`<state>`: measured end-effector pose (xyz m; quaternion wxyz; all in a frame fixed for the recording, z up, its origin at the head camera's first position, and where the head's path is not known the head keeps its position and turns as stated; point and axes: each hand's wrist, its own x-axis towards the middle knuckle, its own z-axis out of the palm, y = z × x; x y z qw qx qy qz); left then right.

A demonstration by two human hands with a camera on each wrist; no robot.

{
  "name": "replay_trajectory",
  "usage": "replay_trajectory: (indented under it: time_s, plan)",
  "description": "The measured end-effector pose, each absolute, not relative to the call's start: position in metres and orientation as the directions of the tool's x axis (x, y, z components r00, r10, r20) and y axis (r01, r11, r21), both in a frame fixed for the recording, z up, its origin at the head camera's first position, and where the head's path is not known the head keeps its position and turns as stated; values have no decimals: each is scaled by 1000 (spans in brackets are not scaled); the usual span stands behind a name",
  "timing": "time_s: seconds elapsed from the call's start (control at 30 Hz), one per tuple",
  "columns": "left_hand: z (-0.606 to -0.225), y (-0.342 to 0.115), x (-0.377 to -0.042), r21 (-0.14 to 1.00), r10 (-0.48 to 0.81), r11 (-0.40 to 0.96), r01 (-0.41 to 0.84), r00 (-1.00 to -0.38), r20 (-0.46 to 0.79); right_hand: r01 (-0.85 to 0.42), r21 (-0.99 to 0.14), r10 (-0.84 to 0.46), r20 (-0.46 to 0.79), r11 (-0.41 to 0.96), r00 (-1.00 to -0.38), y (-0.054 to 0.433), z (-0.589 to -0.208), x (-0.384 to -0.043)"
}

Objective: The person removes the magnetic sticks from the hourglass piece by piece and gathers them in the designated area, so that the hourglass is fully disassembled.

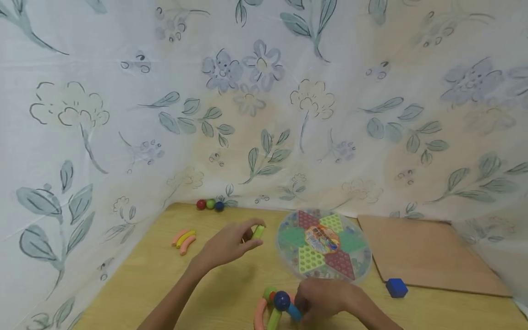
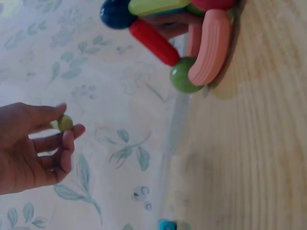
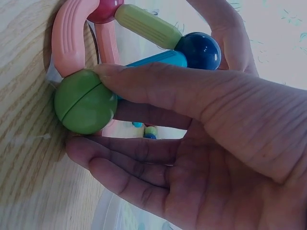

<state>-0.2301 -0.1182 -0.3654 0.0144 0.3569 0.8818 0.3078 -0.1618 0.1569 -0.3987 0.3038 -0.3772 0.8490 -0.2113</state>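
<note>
My left hand [image 1: 231,245] is raised over the table, left of the round game board, and pinches a short yellow-green rod [image 1: 258,232] between thumb and fingers. In the left wrist view that rod [image 2: 65,123] is seen end-on. Low in the head view my right hand [image 1: 323,300] is at a structure of balls and rods. The right wrist view shows its thumb and fingers gripping a green ball [image 3: 85,106] near the tabletop. Joined in this structure are pink curved rods [image 3: 69,36], a crimson ball [image 3: 104,10], a light green rod [image 3: 147,27], a navy ball [image 3: 197,51] and a blue rod [image 3: 160,59]; the left wrist view adds a red rod [image 2: 153,42].
A round star-patterned game board [image 1: 294,237] lies behind my right hand. Right of it are a brown board [image 1: 429,256] and a blue cube [image 1: 397,288]. Pink and yellow curved rods [image 1: 185,239] lie at left; red, green and navy balls [image 1: 211,204] sit by the patterned cloth [image 1: 255,114].
</note>
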Motion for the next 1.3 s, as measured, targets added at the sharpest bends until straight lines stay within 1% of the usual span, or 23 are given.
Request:
replay_trajectory:
  time_s: [0.17, 0.3, 0.47, 0.63, 0.77, 0.9, 0.97, 1.13, 1.23, 1.3]
  plan:
    - [-367, -125, -237, 591, 583, 602, 537, -801, 134, -492, -569, -736, -355, 659, -576, 161, -399, -157]
    - [-369, -136, -244, 581, 528, 665, 469, -845, 77, -502, -568, -743, -350, 652, -570, 156, -399, -159]
    - [-382, -140, -263, 552, 487, 703, 448, -869, 85, -498, -568, -741, -356, 655, -569, 154, -395, -166]
    - [-404, -138, -270, 502, 415, 767, 400, -906, 88, -507, -579, -757, -352, 639, -551, 153, -397, -165]
    - [-420, -133, -277, 458, 406, 787, 413, -906, 120, -515, -574, -758, -345, 637, -553, 154, -398, -165]
    - [-428, -129, -280, 420, 416, 803, 422, -903, 110, -495, -568, -741, -368, 657, -561, 156, -396, -164]
    - [-429, -128, -280, 403, 444, 802, 440, -891, 89, -497, -565, -740, -370, 659, -561, 156, -396, -164]
    - [-430, -128, -280, 348, 545, 778, 523, -837, 39, -517, -564, -755, -355, 644, -552, 155, -396, -167]
    - [-433, -127, -281, 323, 558, 774, 545, -828, 60, -503, -570, -749, -365, 650, -553, 155, -395, -167]
    - [-435, -126, -281, 279, 562, 780, 560, -823, 78, -492, -574, -744, -373, 654, -554, 154, -395, -167]
